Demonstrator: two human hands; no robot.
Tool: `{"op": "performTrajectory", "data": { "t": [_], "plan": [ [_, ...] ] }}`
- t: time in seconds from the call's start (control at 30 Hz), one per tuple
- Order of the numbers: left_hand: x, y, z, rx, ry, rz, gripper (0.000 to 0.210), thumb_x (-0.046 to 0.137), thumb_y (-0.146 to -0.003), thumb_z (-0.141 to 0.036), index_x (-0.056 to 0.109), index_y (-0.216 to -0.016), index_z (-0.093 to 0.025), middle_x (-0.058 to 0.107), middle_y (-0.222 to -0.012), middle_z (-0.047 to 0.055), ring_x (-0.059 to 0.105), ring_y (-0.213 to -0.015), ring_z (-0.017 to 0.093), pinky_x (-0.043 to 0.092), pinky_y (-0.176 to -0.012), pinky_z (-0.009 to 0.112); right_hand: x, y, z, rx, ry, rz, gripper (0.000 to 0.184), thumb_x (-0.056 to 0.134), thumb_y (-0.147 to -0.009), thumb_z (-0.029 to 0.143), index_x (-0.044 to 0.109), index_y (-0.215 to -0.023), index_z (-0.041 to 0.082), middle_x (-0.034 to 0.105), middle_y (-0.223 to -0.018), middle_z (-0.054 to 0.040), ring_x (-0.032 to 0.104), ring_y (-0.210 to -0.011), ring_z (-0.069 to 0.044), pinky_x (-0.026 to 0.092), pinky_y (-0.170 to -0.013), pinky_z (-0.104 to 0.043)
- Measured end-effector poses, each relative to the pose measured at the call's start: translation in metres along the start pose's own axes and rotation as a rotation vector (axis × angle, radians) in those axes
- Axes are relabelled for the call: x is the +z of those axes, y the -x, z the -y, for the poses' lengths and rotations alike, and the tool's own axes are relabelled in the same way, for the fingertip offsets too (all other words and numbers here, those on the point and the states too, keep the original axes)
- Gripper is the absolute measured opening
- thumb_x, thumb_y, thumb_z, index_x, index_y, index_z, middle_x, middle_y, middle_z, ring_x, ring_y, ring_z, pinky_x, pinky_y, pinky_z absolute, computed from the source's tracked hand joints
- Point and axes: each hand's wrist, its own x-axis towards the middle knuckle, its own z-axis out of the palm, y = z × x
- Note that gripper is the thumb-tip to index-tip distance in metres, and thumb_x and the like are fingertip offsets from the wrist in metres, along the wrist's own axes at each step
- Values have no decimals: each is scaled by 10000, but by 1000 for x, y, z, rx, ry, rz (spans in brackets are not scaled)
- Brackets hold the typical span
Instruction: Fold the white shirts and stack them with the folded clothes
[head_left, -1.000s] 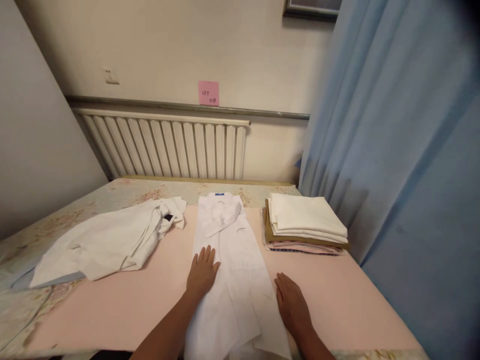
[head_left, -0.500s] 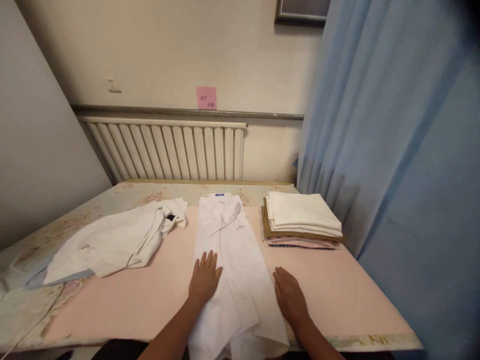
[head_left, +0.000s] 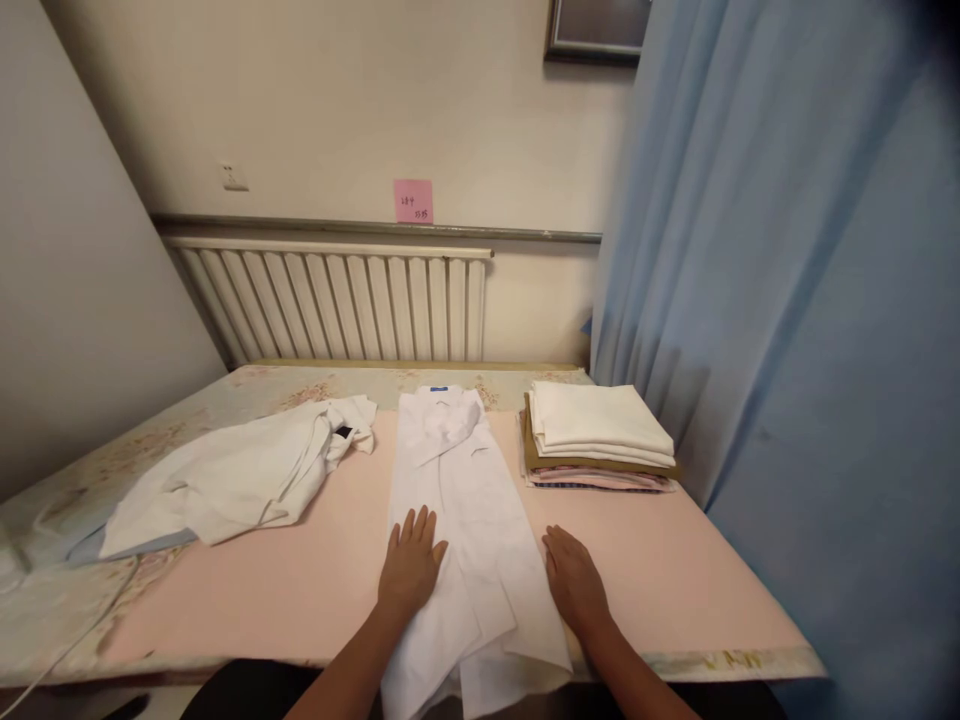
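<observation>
A long white coat point(head_left: 480, 520) lies lengthwise in front of me, its collar with a blue label at the far end and its hem hanging over the near edge. Its sides look folded inward, giving a narrow strip. Flat on the coat's left edge rests my left hand point(head_left: 409, 562), fingers stretched out, holding nothing. My right hand point(head_left: 574, 580) lies along the coat's right edge, fingers extended and close together, with nothing seen in it. Whether its fingertips touch the cloth is hard to tell.
Pink cloth point(head_left: 315, 580) covers a flowered table point(head_left: 247, 385). At left lies a crumpled white garment point(head_left: 232, 480); a folded stack point(head_left: 600, 430) stands at right beside a blue curtain point(head_left: 712, 250). A cord point(head_left: 82, 635) crosses the near left corner. Behind stands a radiator point(head_left: 337, 300).
The camera view has shifted slightly. Both hands stay at the coat's edges, and the coat, the crumpled garment and the stack look unchanged.
</observation>
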Motion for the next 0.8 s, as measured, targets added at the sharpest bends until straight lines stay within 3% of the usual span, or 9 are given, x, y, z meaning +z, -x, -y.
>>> {"op": "performTrajectory", "data": {
  "t": [0.8],
  "plan": [
    [-7,3,-3,-23,24,19,547,301,-950,-428,420,-1411,-158,379,-1494,94,286,-1398,298,258,-1118,507,6,3,-4,-22,13,6,300,434,-911,177,647,-1123,171,660,-1167,-107,585,-1130,-244,469,-990,-436]
  ]
}}
